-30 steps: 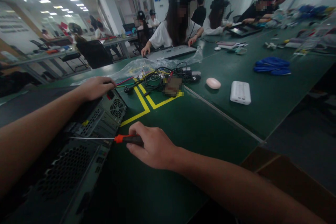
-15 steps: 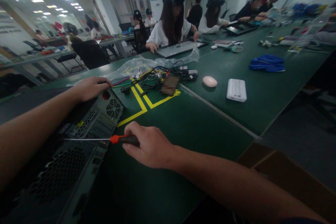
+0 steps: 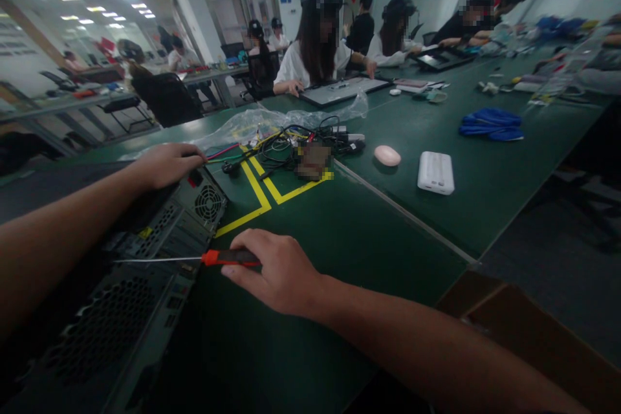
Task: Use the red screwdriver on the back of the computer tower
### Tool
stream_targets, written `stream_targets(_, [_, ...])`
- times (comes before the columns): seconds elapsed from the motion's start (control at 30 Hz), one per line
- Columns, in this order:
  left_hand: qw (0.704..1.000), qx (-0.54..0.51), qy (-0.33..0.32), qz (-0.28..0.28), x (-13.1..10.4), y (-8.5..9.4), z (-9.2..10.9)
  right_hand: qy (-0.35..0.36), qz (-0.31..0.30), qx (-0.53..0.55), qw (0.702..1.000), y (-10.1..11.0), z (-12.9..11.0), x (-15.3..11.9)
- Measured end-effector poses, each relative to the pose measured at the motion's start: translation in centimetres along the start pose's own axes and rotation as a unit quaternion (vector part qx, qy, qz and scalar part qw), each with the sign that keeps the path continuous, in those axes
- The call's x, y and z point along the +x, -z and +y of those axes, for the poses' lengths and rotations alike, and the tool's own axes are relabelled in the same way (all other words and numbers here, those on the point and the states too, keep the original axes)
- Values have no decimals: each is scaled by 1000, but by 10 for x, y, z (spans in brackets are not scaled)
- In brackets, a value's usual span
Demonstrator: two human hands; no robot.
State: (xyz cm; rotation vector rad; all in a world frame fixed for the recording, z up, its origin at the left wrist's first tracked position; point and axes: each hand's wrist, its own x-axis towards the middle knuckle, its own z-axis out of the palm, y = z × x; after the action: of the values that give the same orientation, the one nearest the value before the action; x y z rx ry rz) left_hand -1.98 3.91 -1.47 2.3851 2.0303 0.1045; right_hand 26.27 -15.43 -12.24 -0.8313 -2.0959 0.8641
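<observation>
A dark computer case point(image 3: 160, 233) lies at the left, its vented metal back facing right, with a round fan grille point(image 3: 209, 202) near the far corner. My left hand point(image 3: 169, 165) rests over the top of the case at that corner, fingers extended along it; some fingers are partly hidden. My right hand point(image 3: 281, 268) is closed around the handle of a screwdriver point(image 3: 209, 258), which has a black and orange grip. Its long thin shaft points left across the back of the case. Where the tip meets the case is too dark to make out.
Tangled cables point(image 3: 286, 142) and a clear plastic bag point(image 3: 233, 126) lie beyond the case. A pink oval object point(image 3: 387, 155), a white power bank point(image 3: 435, 173) and a blue bundle point(image 3: 491, 124) sit rightward. A cardboard box point(image 3: 524, 317) stands lower right. Other people work across the green table point(image 3: 369, 226).
My right hand and the screwdriver have shifted very slightly, with the handle turned a little in the grip. My left hand stays on the case. The person opposite has moved their hands slightly.
</observation>
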Motion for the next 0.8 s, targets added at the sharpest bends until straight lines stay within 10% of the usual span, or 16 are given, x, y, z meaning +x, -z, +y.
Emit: stream_targets(0.8, [995,82,3,-60,13,1,5,-45,-13,36,998,-2,-3,-2])
